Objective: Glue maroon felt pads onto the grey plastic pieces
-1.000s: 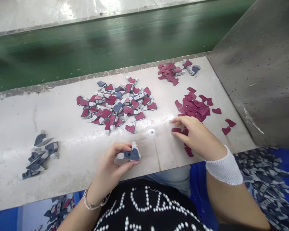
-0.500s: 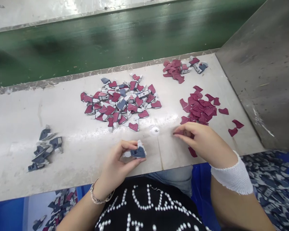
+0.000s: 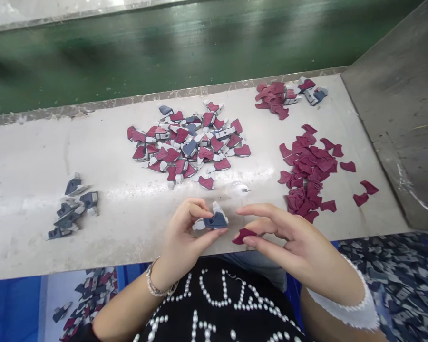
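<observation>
- My left hand (image 3: 185, 233) pinches a blue-and-white block (image 3: 216, 220) between thumb and fingers, over the near middle of the table (image 3: 103, 161).
- My right hand (image 3: 294, 240) pinches a dark red piece (image 3: 243, 236) between thumb and fingers, with the index finger reaching out above it toward the block.
- The red piece is just to the right of the block and a little nearer to me; the two are apart.
- To the right of my hands lies a pile of red pieces (image 3: 312, 164), with a few strays farther right.
- Far right, a smaller pile of paler red pieces (image 3: 271, 99) sits beside a few finished-looking blocks (image 3: 311, 92).
- Farther off in the middle is a heap of blocks (image 3: 189, 145), most showing red faces, some blue.
- On the left, a small group of blue blocks (image 3: 68, 211) lies by itself.
- Below the table, a blue bin (image 3: 17, 301) stands near left, and many loose blocks (image 3: 410, 285) lie near right.
</observation>
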Motion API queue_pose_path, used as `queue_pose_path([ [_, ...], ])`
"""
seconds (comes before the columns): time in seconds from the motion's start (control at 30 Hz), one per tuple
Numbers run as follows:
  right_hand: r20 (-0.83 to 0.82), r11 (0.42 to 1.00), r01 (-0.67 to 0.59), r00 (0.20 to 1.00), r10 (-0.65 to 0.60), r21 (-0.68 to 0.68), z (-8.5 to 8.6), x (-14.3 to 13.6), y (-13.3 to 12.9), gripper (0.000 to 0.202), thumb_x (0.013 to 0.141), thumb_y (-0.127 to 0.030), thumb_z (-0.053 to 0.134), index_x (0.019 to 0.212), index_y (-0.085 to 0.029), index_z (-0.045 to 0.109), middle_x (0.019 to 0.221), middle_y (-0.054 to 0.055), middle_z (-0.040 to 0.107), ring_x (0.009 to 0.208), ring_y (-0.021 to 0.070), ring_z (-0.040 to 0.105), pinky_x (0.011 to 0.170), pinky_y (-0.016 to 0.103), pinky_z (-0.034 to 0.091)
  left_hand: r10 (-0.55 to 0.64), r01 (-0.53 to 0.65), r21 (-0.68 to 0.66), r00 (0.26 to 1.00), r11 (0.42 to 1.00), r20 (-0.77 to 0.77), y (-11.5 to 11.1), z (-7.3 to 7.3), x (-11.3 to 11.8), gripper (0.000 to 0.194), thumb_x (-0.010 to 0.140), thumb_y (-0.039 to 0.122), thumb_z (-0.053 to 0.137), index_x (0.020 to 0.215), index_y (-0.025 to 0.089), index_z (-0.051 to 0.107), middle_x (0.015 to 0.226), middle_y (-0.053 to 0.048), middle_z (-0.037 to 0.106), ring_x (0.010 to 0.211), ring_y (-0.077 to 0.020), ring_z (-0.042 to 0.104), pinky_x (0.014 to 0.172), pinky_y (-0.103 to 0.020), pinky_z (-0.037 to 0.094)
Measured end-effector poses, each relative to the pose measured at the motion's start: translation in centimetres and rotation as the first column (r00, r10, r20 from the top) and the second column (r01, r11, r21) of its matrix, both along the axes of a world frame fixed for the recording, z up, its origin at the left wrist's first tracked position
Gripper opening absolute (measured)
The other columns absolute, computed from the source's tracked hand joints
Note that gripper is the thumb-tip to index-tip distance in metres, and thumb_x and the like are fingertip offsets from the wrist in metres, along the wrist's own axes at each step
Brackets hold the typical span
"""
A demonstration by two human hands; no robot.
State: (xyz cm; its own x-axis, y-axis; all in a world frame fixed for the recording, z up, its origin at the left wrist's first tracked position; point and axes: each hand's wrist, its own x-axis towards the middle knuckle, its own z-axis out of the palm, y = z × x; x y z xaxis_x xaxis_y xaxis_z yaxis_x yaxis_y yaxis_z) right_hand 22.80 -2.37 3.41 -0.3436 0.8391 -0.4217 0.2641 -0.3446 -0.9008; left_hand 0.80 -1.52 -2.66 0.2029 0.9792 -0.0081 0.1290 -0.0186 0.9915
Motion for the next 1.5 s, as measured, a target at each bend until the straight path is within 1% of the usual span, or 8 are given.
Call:
queue_pose_path([
  [0.13, -0.041, 0.999, 0.033, 0.999, -0.033, -0.008, -0.1, -0.5, 0.1, 0.009, 0.095, -0.034, 0.063, 0.095, -0.027, 0.067, 0.098, 0.001, 0.075, 0.093, 0.0185, 0.071, 0.084, 0.029, 0.057, -0.028, 0.028, 0.077, 1.0, 0.997, -0.01, -0.4, -0.2, 0.2, 0.025, 0.079, 0.018, 0.079, 0.093, 0.022, 0.058, 0.095, -0.002, 0.062, 0.086, -0.0152, 0.067, 0.072, -0.028, 0.061],
  [0.3, 0.044, 0.996, 0.067, 0.997, -0.069, 0.063, -0.4, -1.2, 0.4, 0.011, 0.09, -0.034, 0.069, 0.084, -0.026, 0.071, 0.081, -0.001, 0.071, 0.076, 0.0166, 0.064, 0.069, 0.028, 0.051, -0.039, 0.041, 0.129, 0.999, 0.991, -0.021, -0.6, -0.5, 0.1, 0.027, 0.079, 0.015, 0.078, 0.097, 0.023, 0.06, 0.099, -0.002, 0.064, 0.091, -0.0161, 0.066, 0.077, -0.03, 0.059],
  [0.8, -0.006, 0.983, 0.154, 0.988, -0.156, -0.098, -0.9, -2.0, 0.7, 0.015, 0.082, -0.03, 0.078, 0.077, -0.024, 0.065, 0.072, -0.004, 0.068, 0.065, 0.0125, 0.061, 0.059, 0.023, 0.048, -0.084, 0.113, 0.338, 0.991, 0.934, -0.099, -0.4, 0.4, -0.3, 0.033, 0.076, 0.022, 0.085, 0.101, 0.023, 0.064, 0.094, -0.002, 0.066, 0.086, -0.0158, 0.068, 0.075, -0.03, 0.063],
  [0.93, -0.021, 0.99, 0.128, 0.991, -0.129, -0.066, -0.8, -1.9, 0.8, 0.016, 0.084, -0.029, 0.077, 0.081, -0.024, 0.062, 0.073, -0.005, 0.063, 0.068, 0.0123, 0.06, 0.063, 0.023, 0.049, -0.098, 0.123, 0.35, 0.991, 0.929, -0.088, -0.3, 0.4, -0.4, 0.032, 0.076, 0.019, 0.084, 0.101, 0.021, 0.065, 0.094, -0.003, 0.066, 0.086, -0.0151, 0.068, 0.075, -0.029, 0.063],
  [1.1, -0.03, 1.0, -0.005, 1.0, 0.005, 0.004, -0.5, -1.7, 1.0, 0.015, 0.095, -0.036, 0.064, 0.106, -0.027, 0.061, 0.09, -0.004, 0.063, 0.08, 0.0133, 0.059, 0.073, 0.026, 0.05, -0.131, 0.134, 0.336, 0.991, 0.932, -0.031, -0.2, 0.8, -0.7, 0.032, 0.074, 0.011, 0.085, 0.099, 0.019, 0.066, 0.095, -0.003, 0.067, 0.085, -0.0143, 0.068, 0.074, -0.027, 0.063],
  [1.2, -0.056, 0.993, -0.112, 0.992, 0.113, 0.028, -0.2, -1.8, 0.9, 0.011, 0.098, -0.035, 0.059, 0.104, -0.026, 0.062, 0.095, -0.003, 0.066, 0.082, 0.0136, 0.06, 0.075, 0.027, 0.05, -0.135, 0.134, 0.334, 0.991, 0.933, -0.02, -0.2, 1.0, -0.9, 0.035, 0.072, 0.007, 0.085, 0.099, 0.019, 0.067, 0.094, -0.002, 0.068, 0.085, -0.0137, 0.067, 0.074, -0.026, 0.063],
  [1.33, 0.02, 0.99, -0.106, 0.994, 0.105, 0.095, 0.2, -2.2, 0.4, 0.01, 0.101, -0.03, 0.054, 0.103, -0.023, 0.06, 0.094, -0.002, 0.068, 0.084, 0.0147, 0.063, 0.073, 0.028, 0.049, -0.126, 0.122, 0.306, 0.992, 0.944, -0.006, -0.3, 1.1, -1.0, 0.033, 0.072, 0.007, 0.085, 0.097, 0.02, 0.067, 0.093, -0.001, 0.068, 0.086, -0.0121, 0.067, 0.076, -0.022, 0.061],
  [1.5, 0.263, 0.95, -0.167, 0.96, 0.096, 0.264, 0.4, -2.5, -0.2, 0.015, 0.102, -0.022, 0.048, 0.107, -0.02, 0.063, 0.088, 0.0, 0.065, 0.079, 0.0152, 0.06, 0.07, 0.031, 0.048, -0.126, 0.127, 0.057, 0.992, 0.99, -0.027, -0.7, 1.1, -0.9, 0.032, 0.078, 0.013, 0.081, 0.104, 0.022, 0.063, 0.098, -0.001, 0.068, 0.088, -0.0138, 0.07, 0.079, -0.025, 0.061],
])
